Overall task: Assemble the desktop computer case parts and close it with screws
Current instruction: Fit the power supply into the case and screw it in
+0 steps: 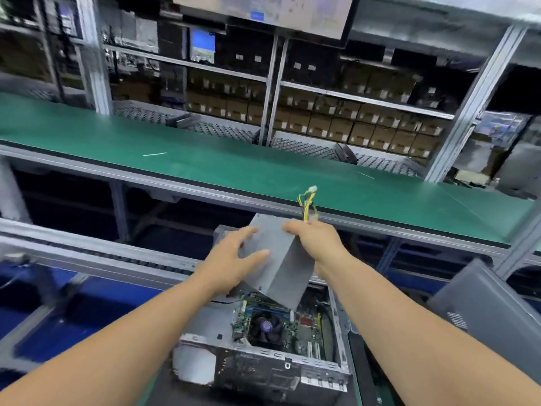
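Grip, left hand (234,256): fingers spread and nearly straight, laid flat against the left face of the grey box (276,259); thumb extended along the lower face. Wide, not curled round anything.
Grip, right hand (314,240): fingers curled over the box's top right edge, holding it; part of the wire bundle (308,205) seems caught in the same hold, blurred, cannot confirm.
Box: plain grey metal, tilted, upper corner toward the belt, lower corner dipping into the open case (263,347). Whether that corner touches the board, cannot tell.
Wires: yellow and black, rising from behind the right hand, white plug at the top, standing free above the belt's near edge.
Case: on the tabletop, top side open, rear panel toward the camera. Board (292,326) exposed, fan (266,328) near the middle. Left of the fan, a bare metal shelf inside the case; a square cutout at the near left corner.
Edges: case's right wall runs up past the right forearm; box's lower corner sits inside the far wall.
Panel (491,312): dark grey, leaning at right, apart from the case.
Belt (205,159): green, beyond the hands, with bare surface along its length.
Open room: gap between case and panel; blue surface (96,306) left of the case.
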